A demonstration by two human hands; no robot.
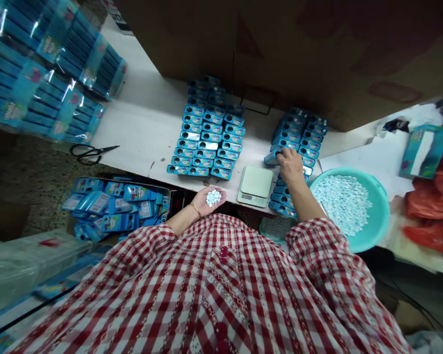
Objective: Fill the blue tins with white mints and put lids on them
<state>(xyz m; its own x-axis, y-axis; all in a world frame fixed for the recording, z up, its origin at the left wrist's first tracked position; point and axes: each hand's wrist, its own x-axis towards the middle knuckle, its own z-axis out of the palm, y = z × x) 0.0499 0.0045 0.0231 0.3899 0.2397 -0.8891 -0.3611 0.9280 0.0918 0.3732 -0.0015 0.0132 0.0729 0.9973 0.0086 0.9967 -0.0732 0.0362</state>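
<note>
My left hand is palm up near the table's front edge, cupping a small heap of pale blue-white pellets. With the fingers of my right hand I grip a small blue box at the right-hand rows of similar boxes. Between my hands lies a pale kitchen scale, its plate bare. Rows of blue boxes with round dark openings stand left of the scale. A turquoise basin holding many of the same pellets sits beside my right forearm.
Black scissors lie at the table's left edge. Below them a carton holds jumbled blue boxes. Plastic-wrapped packs are stacked at upper left. A large brown carton blocks the back; red plastic bags lie far right.
</note>
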